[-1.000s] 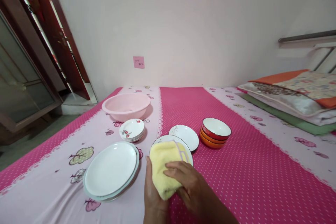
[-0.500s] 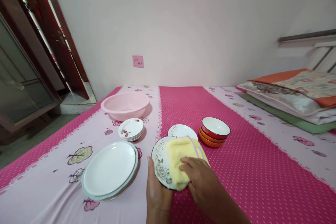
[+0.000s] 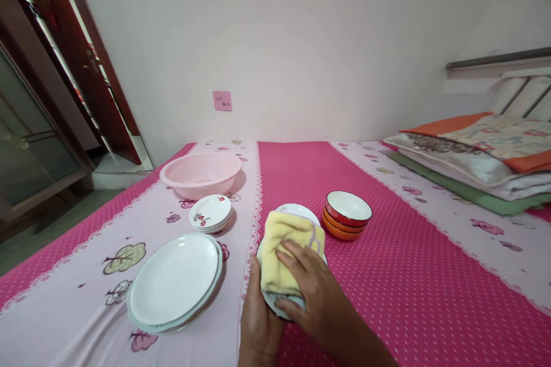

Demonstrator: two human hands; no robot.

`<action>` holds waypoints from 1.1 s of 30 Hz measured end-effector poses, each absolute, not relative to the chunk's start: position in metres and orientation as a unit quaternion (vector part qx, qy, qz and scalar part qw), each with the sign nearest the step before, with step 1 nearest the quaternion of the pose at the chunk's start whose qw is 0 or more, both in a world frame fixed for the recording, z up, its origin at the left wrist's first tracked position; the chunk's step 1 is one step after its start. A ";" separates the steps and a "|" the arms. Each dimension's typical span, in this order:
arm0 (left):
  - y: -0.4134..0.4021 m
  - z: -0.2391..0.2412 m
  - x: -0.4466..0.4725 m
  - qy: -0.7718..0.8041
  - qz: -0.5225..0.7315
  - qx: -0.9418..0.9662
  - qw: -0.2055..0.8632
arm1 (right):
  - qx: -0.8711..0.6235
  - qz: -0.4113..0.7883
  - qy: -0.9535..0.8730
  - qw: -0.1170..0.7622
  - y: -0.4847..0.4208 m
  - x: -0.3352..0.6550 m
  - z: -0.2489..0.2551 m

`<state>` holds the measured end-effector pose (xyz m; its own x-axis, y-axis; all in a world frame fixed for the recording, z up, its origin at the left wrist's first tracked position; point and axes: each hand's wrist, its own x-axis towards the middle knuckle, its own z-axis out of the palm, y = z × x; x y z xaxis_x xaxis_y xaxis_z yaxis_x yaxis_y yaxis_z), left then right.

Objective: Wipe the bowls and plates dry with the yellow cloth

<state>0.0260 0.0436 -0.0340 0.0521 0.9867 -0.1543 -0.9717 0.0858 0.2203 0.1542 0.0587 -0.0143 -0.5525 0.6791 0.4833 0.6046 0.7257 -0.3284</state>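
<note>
My left hand (image 3: 258,321) grips the near edge of a small patterned plate (image 3: 275,305), holding it above the pink bedspread. My right hand (image 3: 312,287) presses a yellow cloth (image 3: 284,249) flat against the plate's face, fingers closed over the cloth. The cloth hides most of the plate. Just behind it lies a small white plate (image 3: 297,210), and to its right stands a stack of red and orange bowls (image 3: 346,215).
A stack of large white plates (image 3: 174,281) lies to the left, with small flowered saucers (image 3: 210,213) and a pink basin (image 3: 200,172) beyond. Folded bedding (image 3: 473,160) lies at the right by the headboard. A door stands at the far left.
The cloth under my right hand slid right across the plate, baring its floral pattern, then back left and up so it covers the plate again. My left hand kept its grip.
</note>
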 end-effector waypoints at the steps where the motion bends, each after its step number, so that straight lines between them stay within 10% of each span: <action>1: 0.046 -0.034 0.028 0.138 0.684 0.027 0.715 | -0.382 0.046 -0.873 0.299 0.063 0.158 -0.015; 16: 0.036 -0.021 0.021 0.116 0.673 -0.027 0.730 | -0.278 0.156 -0.891 0.323 0.038 0.144 -0.009; 33: 0.043 -0.031 0.027 0.141 0.739 -0.017 0.658 | -0.363 0.005 -0.880 0.306 0.047 0.179 -0.015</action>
<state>0.0266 0.0434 -0.0308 -0.1330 0.9685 -0.2106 -0.9780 -0.0937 0.1865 0.1792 0.0465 -0.0151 -0.5502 0.6415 0.5346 0.6352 0.7371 -0.2308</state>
